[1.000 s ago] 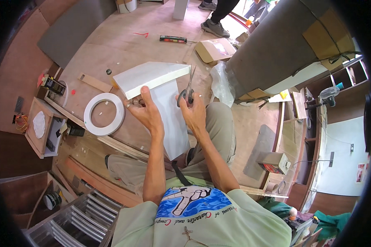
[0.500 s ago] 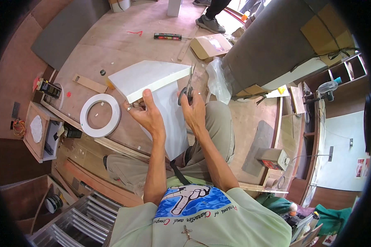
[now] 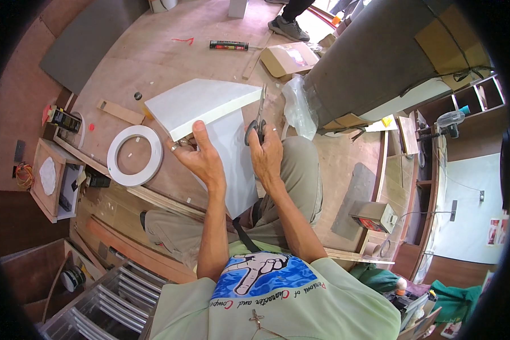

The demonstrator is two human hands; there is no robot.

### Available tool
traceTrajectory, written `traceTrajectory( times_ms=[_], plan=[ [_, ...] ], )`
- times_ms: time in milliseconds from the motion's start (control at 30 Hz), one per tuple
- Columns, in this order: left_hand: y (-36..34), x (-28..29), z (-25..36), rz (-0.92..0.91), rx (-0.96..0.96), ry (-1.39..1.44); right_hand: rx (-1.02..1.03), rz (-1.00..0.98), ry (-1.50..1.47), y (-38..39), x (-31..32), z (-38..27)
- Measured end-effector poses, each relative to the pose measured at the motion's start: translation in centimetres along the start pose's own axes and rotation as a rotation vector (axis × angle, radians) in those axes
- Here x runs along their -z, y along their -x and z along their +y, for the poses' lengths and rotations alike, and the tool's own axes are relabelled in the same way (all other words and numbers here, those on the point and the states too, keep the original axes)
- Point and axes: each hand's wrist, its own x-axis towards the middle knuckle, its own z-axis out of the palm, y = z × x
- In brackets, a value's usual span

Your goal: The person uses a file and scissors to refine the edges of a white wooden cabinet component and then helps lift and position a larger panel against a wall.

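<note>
My left hand (image 3: 203, 157) grips the near edge of a white panel piece (image 3: 204, 101), its thumb pressed on the edge strip and its fingers underneath. The piece has an angled outline, and a second white face (image 3: 239, 164) slopes down from it toward my lap. In my right hand (image 3: 269, 160) is a pair of scissors (image 3: 255, 127) with dark handles. Its blades point away from me, beside the right end of the panel's edge. Whether the blades touch the panel, I cannot tell.
A roll of white edge strip (image 3: 117, 165) lies at the left by a wooden strip (image 3: 120, 112) and a small bottle (image 3: 139, 97). Beyond are a cartridge tube (image 3: 229, 45), a cardboard box (image 3: 289, 60) and a person's shoe (image 3: 289, 28). A wrapped column (image 3: 374, 68) stands right; a tin (image 3: 375, 217) sits nearer.
The whole view has shifted slightly, with surrounding things a little left. Both hands keep their hold on the panel piece and the scissors, almost unmoved.
</note>
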Motion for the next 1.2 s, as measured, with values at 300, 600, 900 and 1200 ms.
traceTrajectory(
  times_ms=[300, 600, 900, 1200],
  plan=[
    [-0.6, 0.6, -0.3, 0.024, 0.002, 0.012, 0.056, -0.017, -0.022, -0.1, 0.1, -0.4],
    [-0.4, 1.2, -0.6, 0.034, -0.027, 0.005, 0.104, -0.012, -0.001, -1.3, 0.7, -0.8],
    [-0.8, 1.6, -0.6, 0.048, -0.019, -0.064, 0.135, -0.001, 0.031, -1.0, 0.5, 0.1],
    [-2.0, 1.8, -0.1, -0.022, 0.006, -0.039, 0.081, 0.034, -0.246, -3.2, 6.7, -1.0]
  ],
)
